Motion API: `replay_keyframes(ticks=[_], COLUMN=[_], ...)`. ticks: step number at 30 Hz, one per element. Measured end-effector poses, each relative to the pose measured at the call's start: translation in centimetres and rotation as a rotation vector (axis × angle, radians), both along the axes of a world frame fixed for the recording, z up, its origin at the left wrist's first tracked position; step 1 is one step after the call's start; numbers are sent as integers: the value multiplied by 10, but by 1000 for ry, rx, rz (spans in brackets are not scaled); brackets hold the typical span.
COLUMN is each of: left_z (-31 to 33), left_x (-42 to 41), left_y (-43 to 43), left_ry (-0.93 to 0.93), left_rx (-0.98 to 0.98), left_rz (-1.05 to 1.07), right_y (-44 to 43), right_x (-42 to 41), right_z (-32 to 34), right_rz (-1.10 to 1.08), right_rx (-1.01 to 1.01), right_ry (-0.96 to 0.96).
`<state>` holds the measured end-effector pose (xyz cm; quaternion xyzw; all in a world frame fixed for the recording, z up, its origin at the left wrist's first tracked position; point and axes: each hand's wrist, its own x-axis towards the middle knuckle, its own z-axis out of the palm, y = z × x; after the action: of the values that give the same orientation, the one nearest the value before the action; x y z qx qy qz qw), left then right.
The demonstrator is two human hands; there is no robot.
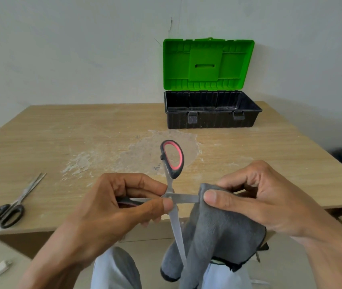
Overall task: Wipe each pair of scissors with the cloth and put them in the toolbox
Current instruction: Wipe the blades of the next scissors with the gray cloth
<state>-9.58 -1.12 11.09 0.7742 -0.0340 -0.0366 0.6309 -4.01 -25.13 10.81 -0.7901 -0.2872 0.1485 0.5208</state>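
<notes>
Grey cloth [218,230] is on the blade, so this is the wipe step on pair one, as I read it.

- Right hand [259,197]: thumb and fingers pinch a fold of the cloth round the tip end of one blade. The rest of the cloth hangs down toward the lap.
- Left hand [114,205]: pinches the red-and-black scissors [184,198] at the pivot. One handle loop seems tucked in the palm (mostly hidden). The other loop sticks up and away, over the table.
- These scissors are held in the air at the near table edge, blades spread wide. One blade runs right into the cloth; the other points down toward the person, bare and touching no cloth that I can see.
- Black-handled scissors [9,209] lie flat on the table [82,132], near-left corner, blades nearly closed, well apart from both hands. No sign either way of whether they've been wiped.
- Toolbox [211,119] sits far right on the table, green lid [207,63] standing open against the wall. No scissors visible inside, but the front wall hides part of the floor and the interior is dark.

Progress estimate: early. Nothing boxed as far as the view shows. Left to do: finish this blade, wipe the second blade, close the pair, and place it in the box. Then the same for the black-handled pair.

Side note: a whitish dried patch [145,155] on the table mid-way to the box doesn't block the path.
</notes>
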Motion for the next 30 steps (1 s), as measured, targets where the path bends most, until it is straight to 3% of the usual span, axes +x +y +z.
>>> replay_keyframes(ticks=[13, 19, 26, 30], left_z=[-1, 4, -1, 0], left_x=[2, 4, 3, 5], left_y=[-3, -11, 3, -9], left_ry=[13, -17, -14, -6], left_rx=[-30, -23, -27, -36], left_rz=[-5, -3, 9, -6], right_y=[-6, 8, -4, 5], right_x=[-1, -3, 2, 0], right_z=[1, 3, 7, 3], right_rz=[-13, -33, -68, -34], right_rx=[-9, -37, -19, -20], right_ry=[-41, -161, -65, -102])
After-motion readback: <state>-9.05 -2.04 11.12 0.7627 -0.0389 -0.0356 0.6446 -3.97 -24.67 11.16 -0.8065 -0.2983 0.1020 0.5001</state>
